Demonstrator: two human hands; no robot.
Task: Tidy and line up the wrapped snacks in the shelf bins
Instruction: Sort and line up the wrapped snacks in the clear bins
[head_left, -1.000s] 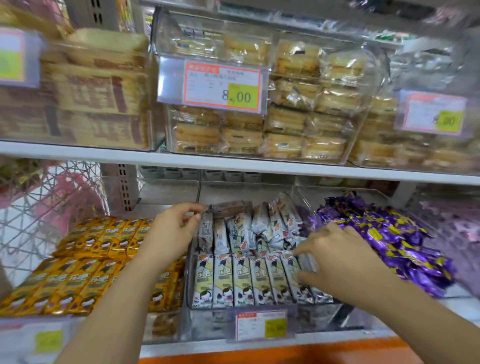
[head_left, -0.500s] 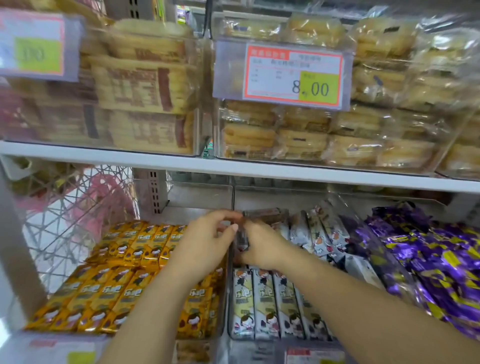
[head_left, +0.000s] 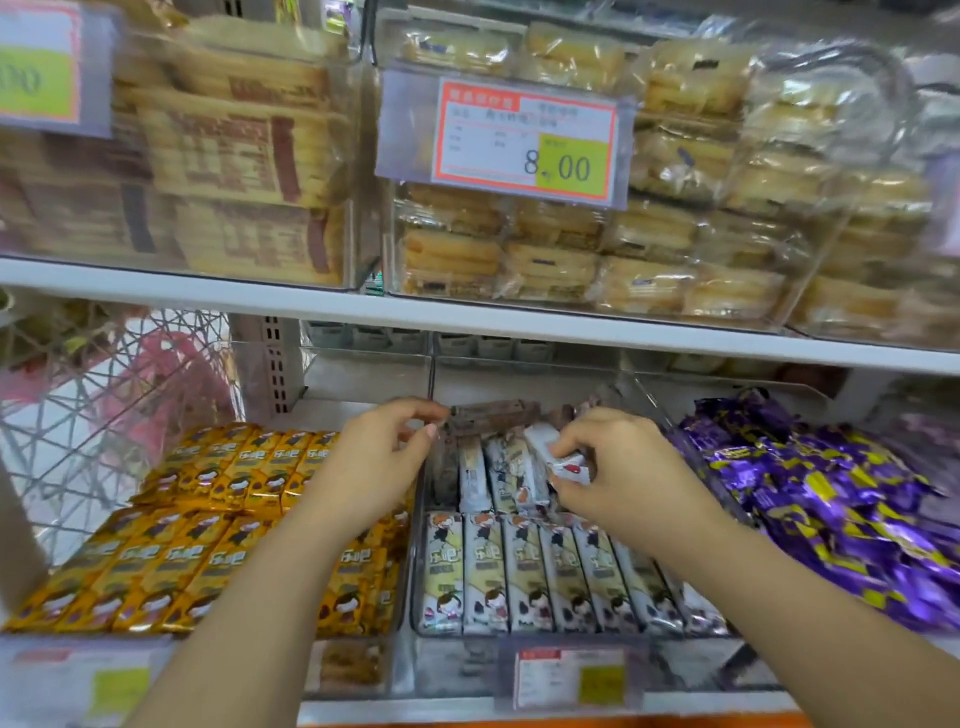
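The right hand (head_left: 623, 467) is pinching a white wrapped snack (head_left: 563, 457) between thumb and curled fingers, tilted over the clear bin's (head_left: 457, 667) back row (head_left: 498, 478). Just left, the left hand (head_left: 379, 467) is curling at a brown wrapper's (head_left: 493, 413) end; whether it is pinching or only touching, I cannot tell. Below the grip, the front row (head_left: 519, 571) is lying lined up.

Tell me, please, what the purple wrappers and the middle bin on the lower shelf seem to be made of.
The purple wrappers look like thin plastic film, perhaps metallised, with a glossy finish: they crinkle and catch bright glints. The middle bin seems to be rigid clear plastic, maybe acrylic: the snacks show through its smooth walls, and its edges stay straight.
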